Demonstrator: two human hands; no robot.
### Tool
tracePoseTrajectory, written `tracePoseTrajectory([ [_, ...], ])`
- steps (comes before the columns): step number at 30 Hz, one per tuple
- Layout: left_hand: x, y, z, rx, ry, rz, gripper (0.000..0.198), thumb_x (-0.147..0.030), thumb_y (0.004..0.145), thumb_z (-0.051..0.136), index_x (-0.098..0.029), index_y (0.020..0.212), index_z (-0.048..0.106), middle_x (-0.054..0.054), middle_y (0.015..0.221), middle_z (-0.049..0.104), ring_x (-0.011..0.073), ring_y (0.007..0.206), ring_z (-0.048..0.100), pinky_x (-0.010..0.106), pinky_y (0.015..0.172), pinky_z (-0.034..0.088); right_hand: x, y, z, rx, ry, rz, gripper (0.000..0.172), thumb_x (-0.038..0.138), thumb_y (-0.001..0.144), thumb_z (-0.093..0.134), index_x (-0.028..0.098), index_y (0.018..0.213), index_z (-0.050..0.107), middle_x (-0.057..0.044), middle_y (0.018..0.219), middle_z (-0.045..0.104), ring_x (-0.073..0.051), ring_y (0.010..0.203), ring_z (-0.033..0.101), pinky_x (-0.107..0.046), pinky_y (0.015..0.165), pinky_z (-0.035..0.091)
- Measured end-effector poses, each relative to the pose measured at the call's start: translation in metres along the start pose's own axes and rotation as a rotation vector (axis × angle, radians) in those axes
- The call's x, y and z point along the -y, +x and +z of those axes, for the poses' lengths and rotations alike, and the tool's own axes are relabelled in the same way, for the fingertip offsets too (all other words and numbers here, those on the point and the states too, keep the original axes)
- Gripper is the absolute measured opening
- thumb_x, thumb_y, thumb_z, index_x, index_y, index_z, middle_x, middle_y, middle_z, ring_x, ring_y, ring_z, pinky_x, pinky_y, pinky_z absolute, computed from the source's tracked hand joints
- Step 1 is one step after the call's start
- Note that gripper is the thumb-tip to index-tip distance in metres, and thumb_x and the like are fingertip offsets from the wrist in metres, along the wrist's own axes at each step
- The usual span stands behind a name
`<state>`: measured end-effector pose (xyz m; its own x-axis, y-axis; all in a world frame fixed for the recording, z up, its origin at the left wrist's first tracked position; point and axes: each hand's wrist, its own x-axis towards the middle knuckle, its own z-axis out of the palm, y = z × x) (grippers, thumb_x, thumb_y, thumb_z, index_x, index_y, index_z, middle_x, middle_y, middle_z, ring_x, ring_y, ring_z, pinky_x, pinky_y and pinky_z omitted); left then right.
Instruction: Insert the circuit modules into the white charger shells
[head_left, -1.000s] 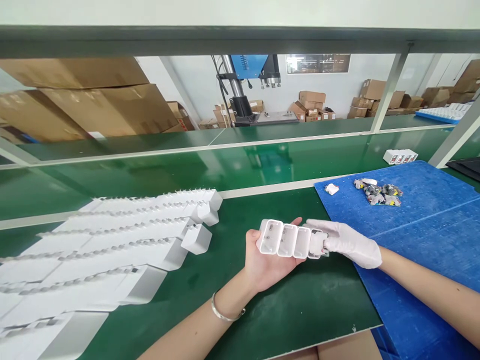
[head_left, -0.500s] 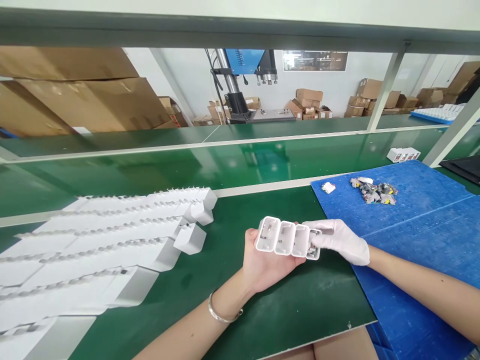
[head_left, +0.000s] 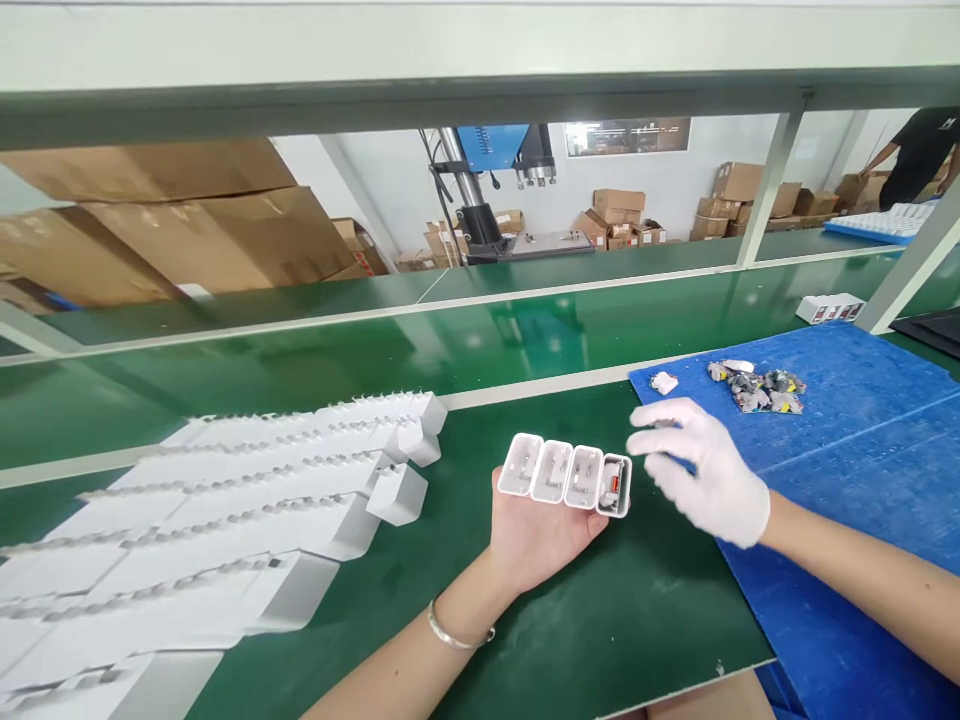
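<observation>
My bare left hand (head_left: 534, 535), palm up with a bracelet on its wrist, holds a row of white plastic charger shells (head_left: 564, 473) side by side, open ends facing me. The rightmost shell has a small part with red inside it. My right hand (head_left: 709, 472), in a white glove, hovers just right of the row with its fingers spread and nothing in them. It does not touch the shells.
Long rows of white charger shells (head_left: 225, 510) lie on the green bench at left. A blue mat (head_left: 862, 460) at right carries a heap of small electronic parts (head_left: 761, 387) and a white piece (head_left: 664, 381). A green conveyor runs behind, with more white shells (head_left: 829, 309) on it.
My right hand has let go of the rightmost shell and lifted away to the right, fingers opening. The left hand keeps the row of shells.
</observation>
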<state>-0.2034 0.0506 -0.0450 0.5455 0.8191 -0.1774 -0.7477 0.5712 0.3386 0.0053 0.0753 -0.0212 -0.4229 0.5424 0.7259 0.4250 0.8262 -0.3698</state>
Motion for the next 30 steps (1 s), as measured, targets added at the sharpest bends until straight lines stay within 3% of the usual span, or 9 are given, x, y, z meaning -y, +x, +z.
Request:
tracePoseTrajectory([
  [2, 0.001, 0.001, 0.000, 0.029, 0.000, 0.024, 0.026, -0.037, 0.077, 0.046, -0.016, 0.084, 0.059, 0.009, 0.091, 0.060, 0.0243, 0.082, 0.058, 0.036, 0.069, 0.047, 0.021, -0.007, 0.007, 0.045, -0.075, -0.067, 0.027, 0.013, 0.080, 0.051, 0.020, 0.105, 0.059, -0.012, 0.120, 0.053, -0.024, 0.111, 0.052, -0.044, 0.093, 0.045],
  [5, 0.002, 0.002, 0.000, 0.051, 0.004, 0.082, 0.022, -0.036, 0.072, 0.050, -0.016, 0.078, 0.057, 0.007, 0.088, 0.060, 0.0230, 0.080, 0.057, 0.035, 0.068, 0.046, 0.030, -0.016, 0.018, 0.062, -0.040, -0.065, 0.041, 0.014, 0.076, 0.053, 0.018, 0.117, 0.052, -0.014, 0.126, 0.047, -0.027, 0.121, 0.043, -0.048, 0.098, 0.042],
  [14, 0.003, 0.002, 0.000, 0.059, 0.027, 0.126, 0.027, -0.037, 0.068, 0.051, -0.016, 0.082, 0.060, 0.008, 0.096, 0.062, 0.0257, 0.088, 0.058, 0.035, 0.070, 0.046, 0.024, -0.020, 0.022, 0.066, 0.035, 0.022, 0.033, 0.012, 0.072, 0.054, 0.022, 0.103, 0.059, -0.011, 0.131, 0.043, -0.026, 0.124, 0.042, -0.049, 0.099, 0.041],
  [17, 0.003, 0.002, -0.001, 0.049, 0.030, 0.131, 0.028, -0.038, 0.068, 0.052, -0.016, 0.083, 0.060, 0.008, 0.097, 0.063, 0.0260, 0.089, 0.058, 0.036, 0.071, 0.047, 0.026, -0.019, 0.022, 0.052, 0.010, 0.054, 0.040, 0.015, 0.072, 0.056, 0.023, 0.111, 0.057, -0.012, 0.133, 0.043, -0.028, 0.124, 0.041, -0.052, 0.099, 0.041],
  [20, 0.002, 0.003, -0.001, 0.032, 0.034, 0.153, 0.027, -0.039, 0.068, 0.053, -0.017, 0.083, 0.060, 0.007, 0.096, 0.064, 0.0253, 0.089, 0.059, 0.036, 0.072, 0.048, 0.026, -0.018, 0.023, 0.083, 0.058, 0.013, 0.027, 0.011, 0.070, 0.056, 0.025, 0.092, 0.064, -0.007, 0.124, 0.051, -0.026, 0.119, 0.046, -0.048, 0.098, 0.043],
  [23, 0.001, 0.003, -0.001, -0.006, 0.035, 0.167, 0.028, -0.039, 0.067, 0.053, -0.018, 0.084, 0.060, 0.009, 0.101, 0.064, 0.0263, 0.091, 0.059, 0.036, 0.072, 0.049, 0.008, -0.016, 0.024, -0.020, 0.047, 0.143, 0.021, 0.016, 0.077, 0.055, 0.026, 0.093, 0.066, -0.007, 0.123, 0.054, -0.024, 0.114, 0.052, -0.045, 0.096, 0.045],
  [26, 0.001, 0.003, 0.001, -0.067, 0.046, 0.194, 0.027, -0.038, 0.067, 0.050, -0.018, 0.083, 0.061, 0.009, 0.100, 0.064, 0.0276, 0.092, 0.060, 0.036, 0.069, 0.050, -0.035, -0.009, 0.018, -0.111, -0.106, 0.385, 0.021, 0.027, 0.083, 0.054, 0.023, 0.101, 0.065, -0.008, 0.126, 0.054, -0.023, 0.116, 0.052, -0.042, 0.102, 0.040],
  [30, 0.002, 0.003, 0.005, -0.144, 0.087, 0.256, 0.027, -0.035, 0.068, 0.047, -0.018, 0.081, 0.061, 0.011, 0.100, 0.064, 0.0298, 0.093, 0.060, 0.037, 0.067, 0.050, -0.091, 0.005, 0.003, 0.094, -0.469, 0.689, 0.035, 0.035, 0.086, 0.049, 0.016, 0.113, 0.060, -0.013, 0.121, 0.057, -0.026, 0.116, 0.052, -0.039, 0.101, 0.039],
])
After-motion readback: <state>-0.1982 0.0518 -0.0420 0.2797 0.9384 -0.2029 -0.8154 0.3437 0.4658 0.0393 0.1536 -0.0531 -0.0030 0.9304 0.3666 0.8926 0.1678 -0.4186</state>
